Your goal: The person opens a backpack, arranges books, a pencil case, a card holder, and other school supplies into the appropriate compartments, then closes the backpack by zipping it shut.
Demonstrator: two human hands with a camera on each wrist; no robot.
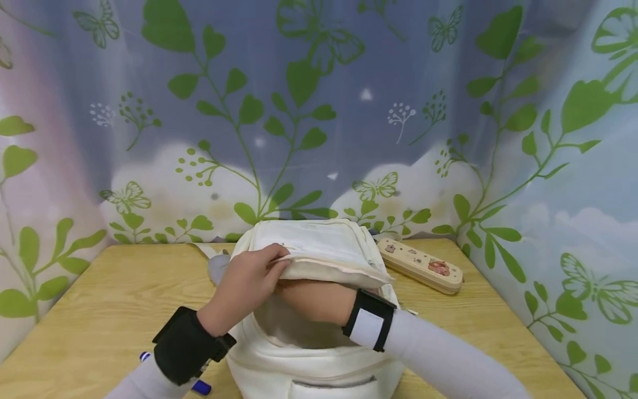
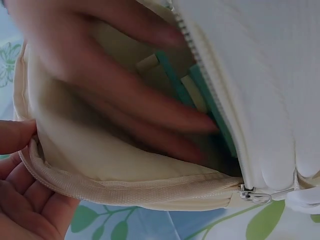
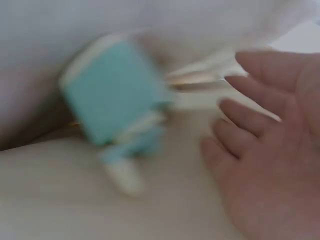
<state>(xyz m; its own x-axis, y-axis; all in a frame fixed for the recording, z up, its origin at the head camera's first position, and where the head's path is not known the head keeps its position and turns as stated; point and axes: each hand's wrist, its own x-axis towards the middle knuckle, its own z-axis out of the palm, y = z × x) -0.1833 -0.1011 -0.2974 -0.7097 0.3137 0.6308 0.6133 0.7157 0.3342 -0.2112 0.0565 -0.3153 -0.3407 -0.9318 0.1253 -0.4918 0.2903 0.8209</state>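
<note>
A cream-white backpack [image 1: 319, 360] stands unzipped at the table's near side, its mouth facing me. My left hand [image 1: 249, 282] pinches the edge of its top flap [image 1: 334, 269] between thumb and fingers and holds it up. Through the opening reaches my right hand [image 1: 314, 299], its fingers hidden inside in the head view. In the right wrist view, the fingers of the right hand [image 3: 270, 125] are extended and apart from a blurred teal block-shaped thing [image 3: 115, 90] with cream edges. The left wrist view shows teal and cream pieces [image 2: 215, 112] deep inside, beside the right fingers.
A cream pencil case [image 1: 421, 266] with cartoon prints lies right of the backpack. A grey rounded thing [image 1: 217, 269] shows at its left. Under my left forearm, a blue pen-like thing [image 1: 201, 387] pokes out. Leaf-patterned curtains [image 1: 319, 111] surround the wooden table [image 1: 99, 310].
</note>
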